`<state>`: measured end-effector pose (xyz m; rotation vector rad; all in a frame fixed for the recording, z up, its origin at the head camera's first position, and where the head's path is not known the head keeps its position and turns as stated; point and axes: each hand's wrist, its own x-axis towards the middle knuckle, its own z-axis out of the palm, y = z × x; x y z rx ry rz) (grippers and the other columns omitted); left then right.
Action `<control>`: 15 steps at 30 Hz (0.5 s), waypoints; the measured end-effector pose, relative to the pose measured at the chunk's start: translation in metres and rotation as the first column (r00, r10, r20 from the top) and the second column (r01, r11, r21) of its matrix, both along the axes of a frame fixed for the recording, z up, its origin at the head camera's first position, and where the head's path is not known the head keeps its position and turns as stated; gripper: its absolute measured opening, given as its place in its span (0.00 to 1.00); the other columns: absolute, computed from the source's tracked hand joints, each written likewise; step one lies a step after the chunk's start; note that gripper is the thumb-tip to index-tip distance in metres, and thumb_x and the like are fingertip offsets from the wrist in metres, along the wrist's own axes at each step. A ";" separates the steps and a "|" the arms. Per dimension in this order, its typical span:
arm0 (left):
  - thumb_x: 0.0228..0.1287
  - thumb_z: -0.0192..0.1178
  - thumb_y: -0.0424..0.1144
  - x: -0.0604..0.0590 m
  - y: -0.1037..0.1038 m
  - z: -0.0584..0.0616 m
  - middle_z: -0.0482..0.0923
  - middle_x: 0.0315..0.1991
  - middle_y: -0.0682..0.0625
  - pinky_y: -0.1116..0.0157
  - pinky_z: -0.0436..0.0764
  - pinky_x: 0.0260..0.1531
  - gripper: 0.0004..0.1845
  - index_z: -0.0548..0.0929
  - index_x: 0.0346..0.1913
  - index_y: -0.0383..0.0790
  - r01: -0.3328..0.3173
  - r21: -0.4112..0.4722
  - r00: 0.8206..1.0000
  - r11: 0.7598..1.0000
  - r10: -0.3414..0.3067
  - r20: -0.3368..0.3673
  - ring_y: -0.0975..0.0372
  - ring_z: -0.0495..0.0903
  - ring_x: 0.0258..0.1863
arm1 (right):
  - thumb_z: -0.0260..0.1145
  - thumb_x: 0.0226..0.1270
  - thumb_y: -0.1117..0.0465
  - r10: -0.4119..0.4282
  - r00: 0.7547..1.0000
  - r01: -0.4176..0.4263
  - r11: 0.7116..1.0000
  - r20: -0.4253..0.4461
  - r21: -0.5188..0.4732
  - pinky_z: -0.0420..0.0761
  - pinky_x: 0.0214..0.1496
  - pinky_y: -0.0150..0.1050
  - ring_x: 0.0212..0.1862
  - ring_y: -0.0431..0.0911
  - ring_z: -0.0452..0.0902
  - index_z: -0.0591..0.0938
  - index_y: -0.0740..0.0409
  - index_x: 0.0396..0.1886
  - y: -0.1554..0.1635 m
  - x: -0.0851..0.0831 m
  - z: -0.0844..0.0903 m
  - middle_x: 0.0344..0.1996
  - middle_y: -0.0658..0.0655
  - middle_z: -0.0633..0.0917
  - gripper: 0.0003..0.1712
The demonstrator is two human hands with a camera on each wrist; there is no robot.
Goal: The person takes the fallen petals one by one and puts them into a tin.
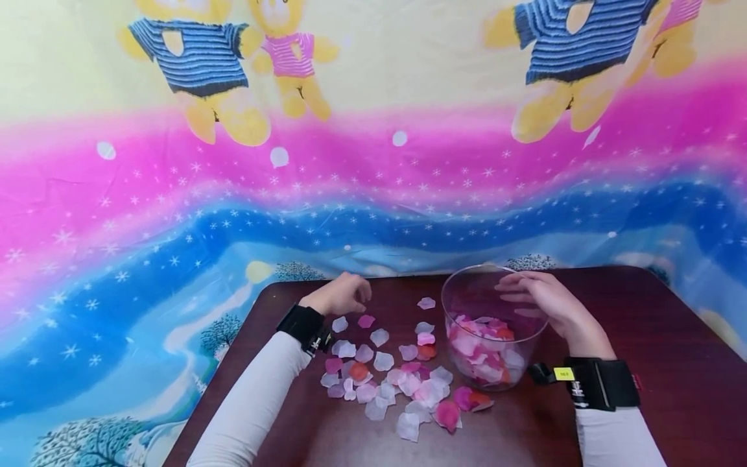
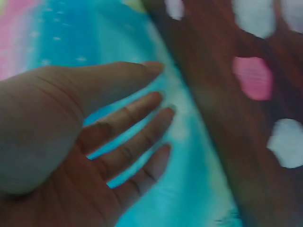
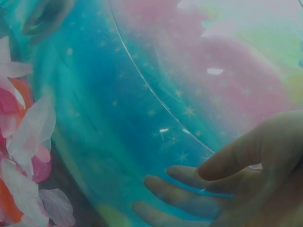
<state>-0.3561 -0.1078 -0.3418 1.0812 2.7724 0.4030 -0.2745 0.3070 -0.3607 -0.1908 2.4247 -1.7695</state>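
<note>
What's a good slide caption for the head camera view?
Right hand steadies a clear bowl of petals; left hand hovers by loose petals on the table.

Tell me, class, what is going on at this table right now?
A person sits at a dark table strewn with loose fabric petals in white, pink and orange. The right hand rests against the far side of a clear plastic bowl that already holds some petals. The left hand, holding nothing, hovers near the table's far edge, close to a pink petal.
</note>
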 end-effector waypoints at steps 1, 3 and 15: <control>0.62 0.71 0.29 -0.001 -0.003 -0.007 0.86 0.41 0.43 0.59 0.83 0.45 0.10 0.87 0.46 0.35 -0.032 -0.023 0.999 0.999 0.032 0.017 0.54 0.85 0.43 | 0.39 0.87 0.53 -0.001 1.000 0.001 1.000 0.000 0.001 0.76 0.64 0.58 0.66 0.64 0.74 0.70 0.69 0.72 0.000 0.000 0.000 0.65 0.68 0.78 0.29; 0.62 0.71 0.29 -0.002 -0.005 -0.021 0.85 0.42 0.44 0.58 0.83 0.46 0.11 0.87 0.47 0.35 -0.091 -0.059 0.994 0.994 0.094 0.054 0.55 0.84 0.43 | 0.40 0.87 0.53 -0.001 1.000 0.001 1.000 -0.002 0.006 0.76 0.64 0.58 0.66 0.63 0.74 0.70 0.68 0.71 0.000 0.000 -0.001 0.65 0.68 0.78 0.29; 0.59 0.73 0.29 -0.006 0.006 -0.051 0.81 0.41 0.47 0.57 0.80 0.42 0.11 0.86 0.44 0.38 -0.170 -0.160 0.978 0.972 0.186 0.090 0.59 0.76 0.39 | 0.42 0.86 0.55 -0.011 1.000 0.011 1.000 0.004 0.012 0.78 0.63 0.55 0.66 0.62 0.75 0.71 0.68 0.71 0.002 0.000 0.000 0.66 0.68 0.78 0.27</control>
